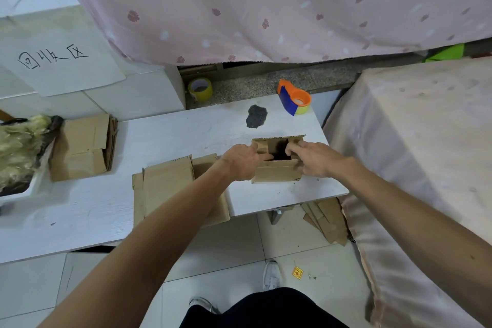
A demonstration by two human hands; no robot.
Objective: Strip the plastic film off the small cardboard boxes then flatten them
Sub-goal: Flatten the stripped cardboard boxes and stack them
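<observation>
Cardboard, one small open brown box (pixel 277 173) gripped by my left hand (pixel 241 162) and right hand (pixel 318 159), two flattened piles (pixel 82 146), one partly under my arm.

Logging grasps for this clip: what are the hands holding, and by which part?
Both hold the open cardboard box: left hand grips its left top flap, right hand its right flap and side.
</observation>
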